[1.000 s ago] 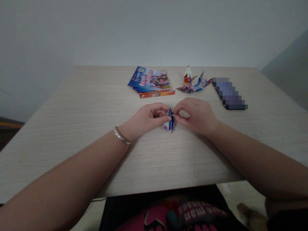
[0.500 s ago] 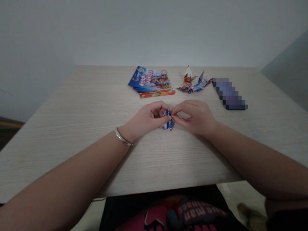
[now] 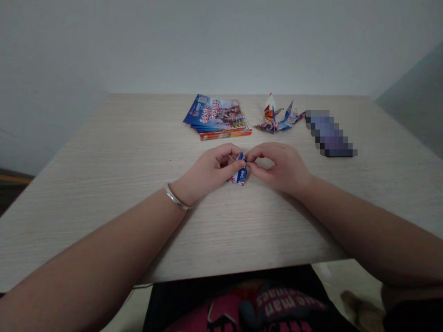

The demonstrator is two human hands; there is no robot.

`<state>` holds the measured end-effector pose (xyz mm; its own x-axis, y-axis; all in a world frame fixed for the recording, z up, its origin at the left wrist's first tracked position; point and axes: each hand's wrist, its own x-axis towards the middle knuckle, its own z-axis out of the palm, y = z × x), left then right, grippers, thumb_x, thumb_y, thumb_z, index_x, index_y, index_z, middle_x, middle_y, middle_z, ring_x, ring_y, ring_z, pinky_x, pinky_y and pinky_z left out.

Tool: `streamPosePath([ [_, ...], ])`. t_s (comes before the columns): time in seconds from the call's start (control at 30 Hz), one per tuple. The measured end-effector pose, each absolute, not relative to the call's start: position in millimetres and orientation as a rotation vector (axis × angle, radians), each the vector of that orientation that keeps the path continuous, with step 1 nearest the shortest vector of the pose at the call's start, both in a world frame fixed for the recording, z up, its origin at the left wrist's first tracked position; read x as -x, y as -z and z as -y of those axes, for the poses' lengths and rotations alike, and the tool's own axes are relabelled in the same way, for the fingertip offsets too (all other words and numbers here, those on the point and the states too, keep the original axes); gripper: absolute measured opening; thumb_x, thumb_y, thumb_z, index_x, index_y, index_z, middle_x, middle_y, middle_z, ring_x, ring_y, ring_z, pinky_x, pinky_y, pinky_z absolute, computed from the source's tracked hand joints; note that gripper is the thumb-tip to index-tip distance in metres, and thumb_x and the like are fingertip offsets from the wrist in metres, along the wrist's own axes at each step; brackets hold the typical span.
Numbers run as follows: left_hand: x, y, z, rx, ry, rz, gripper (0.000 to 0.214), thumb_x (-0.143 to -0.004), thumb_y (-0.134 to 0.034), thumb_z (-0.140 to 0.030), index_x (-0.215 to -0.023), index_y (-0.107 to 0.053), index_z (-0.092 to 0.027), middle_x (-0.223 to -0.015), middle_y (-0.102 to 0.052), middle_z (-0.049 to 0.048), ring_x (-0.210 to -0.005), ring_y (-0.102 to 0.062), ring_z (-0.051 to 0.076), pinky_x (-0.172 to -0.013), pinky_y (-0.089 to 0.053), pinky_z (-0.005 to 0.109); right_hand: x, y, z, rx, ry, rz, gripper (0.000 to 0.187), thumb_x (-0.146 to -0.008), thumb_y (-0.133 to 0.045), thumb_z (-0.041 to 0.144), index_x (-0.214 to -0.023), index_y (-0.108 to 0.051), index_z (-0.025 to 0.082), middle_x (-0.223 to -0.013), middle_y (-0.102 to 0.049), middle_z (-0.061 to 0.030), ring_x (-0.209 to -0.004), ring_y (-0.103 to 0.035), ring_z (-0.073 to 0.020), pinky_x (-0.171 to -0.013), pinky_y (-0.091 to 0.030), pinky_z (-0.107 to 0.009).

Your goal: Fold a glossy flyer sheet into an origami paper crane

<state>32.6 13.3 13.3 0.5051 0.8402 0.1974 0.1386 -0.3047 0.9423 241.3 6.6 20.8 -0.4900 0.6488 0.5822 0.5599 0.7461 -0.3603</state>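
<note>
A small piece of folded printed paper, blue and white with red marks, is held just above the middle of the table. My left hand pinches it between thumb and fingers from the left; a silver bangle circles that wrist. From the right, my right hand grips the paper's upper right edge with thumb and index fingertip. The fingertips hide the upper part of the paper, so its exact folds cannot be made out.
Beyond my hands lies a fanned stack of printed leaflets. Folded paper cranes stand to its right, beside a dark phone with a blurred screen. A pale wall rises behind the table.
The folded paper has tilted, its lower end swinging slightly left, and more of its blue band shows. Both hands keep their pinch, shifted slightly upward in view.
</note>
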Motion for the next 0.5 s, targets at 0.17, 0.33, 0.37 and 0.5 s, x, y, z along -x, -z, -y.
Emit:
streamPosePath([
  [0.17,-32.6,-13.0,-13.1,-1.777,-0.903,-0.846,0.015,-0.088,-0.064,-0.032,-0.087,-0.06,-0.018,-0.07,-0.055,-0.002,-0.06,-0.047,0.01,-0.053,-0.037,0.023,-241.0,-21.4,-5.6,0.966,-0.194,2.204,0.008,-0.086,-0.062,0.023,-0.083,-0.07,0.023,-0.082,-0.077,-0.0005,-0.078,-0.071,-0.017,-0.073,-0.05,-0.029],
  [0.33,-32.6,-12.4,-13.0,-1.793,-0.942,-0.865,0.015,-0.088,-0.064,-0.031,-0.084,-0.058,-0.019,-0.067,-0.051,-0.0028,-0.058,-0.045,0.01,-0.051,-0.035,0.023,-239.0,-20.8,-3.9,1.028,-0.285,2.147,0.006,-0.084,-0.065,0.024,-0.083,-0.07,0.022,-0.081,-0.076,-0.0015,-0.075,-0.069,-0.0168,-0.07,-0.049,-0.029],
  [0.37,-32.7,-12.0,-13.0,-1.806,-0.962,-0.87,0.015,-0.089,-0.065,-0.031,-0.083,-0.058,-0.019,-0.067,-0.051,-0.0028,-0.058,-0.046,0.01,-0.052,-0.036,0.023,-238.3,-20.5,-4.1,1.048,-0.333,2.117,0.006,-0.084,-0.065,0.024,-0.083,-0.07,0.021,-0.08,-0.075,-0.0016,-0.073,-0.068,-0.0163,-0.069,-0.05,-0.029],
  [0.5,-33.6,-10.9,-13.3,-1.868,-1.041,-0.887,0.015,-0.089,-0.066,-0.03,-0.083,-0.058,-0.019,-0.07,-0.055,-0.0019,-0.062,-0.05,0.011,-0.056,-0.04,0.022,-235.2,-19.8,-6.3,1.086,-0.574,1.999,0.008,-0.081,-0.067,0.027,-0.083,-0.07,0.02,-0.075,-0.073,-0.0012,-0.066,-0.065,-0.0145,-0.065,-0.051,-0.028],
])
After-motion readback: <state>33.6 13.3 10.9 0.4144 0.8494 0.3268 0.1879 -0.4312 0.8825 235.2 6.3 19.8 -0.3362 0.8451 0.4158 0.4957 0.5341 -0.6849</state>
